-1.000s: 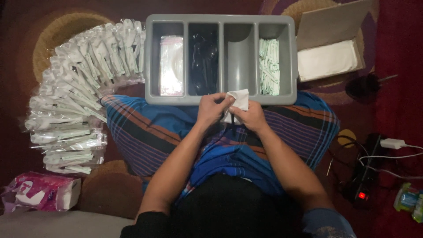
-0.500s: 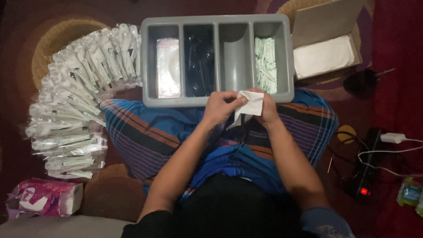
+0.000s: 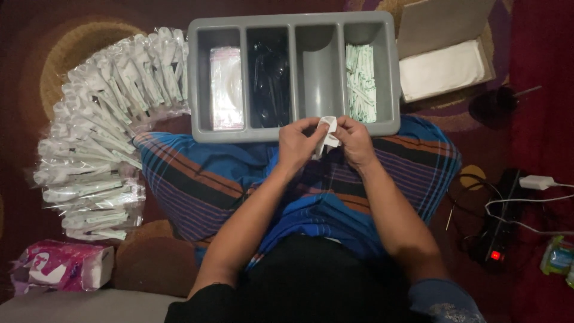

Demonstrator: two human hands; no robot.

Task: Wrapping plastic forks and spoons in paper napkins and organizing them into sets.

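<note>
Both hands meet at the near rim of the grey tray [image 3: 294, 133], over the person's lap. Left hand [image 3: 297, 143] and right hand [image 3: 354, 140] share one small white napkin [image 3: 327, 130]: left fingers pinch its left edge, right fingers pinch its top right. Napkin looks folded or crumpled, held just above the tray's near wall, in front of the third slot from the left. Whether it touches the rim: cannot tell.

Tray has four slots, long side across the view. From its left:
- slot 1: clear plastic bags [image 3: 226, 88], flat stack
- slot 2: black cutlery [image 3: 269, 84], dark, detail hard to read
- slot 3: bare grey bottom
- slot 4: pale green-white packets [image 3: 361, 84], piled

Tray's near edge rests on the knees, which are covered by a blue striped cloth [image 3: 203, 185].

Left of the tray: wrapped kits [image 3: 98, 137] in clear film, fanned in an arc on the floor, reaching up to the tray's left wall.
Right of the tray: open cardboard box [image 3: 418, 24] just beside it, with a white napkin stack [image 3: 441, 69] inside.
Further right of the tray, well apart: power strip [image 3: 496, 239] with a red light, white cables, white plug.
Far down-left of the tray: pink tissue pack [image 3: 63, 266] on the floor.
</note>
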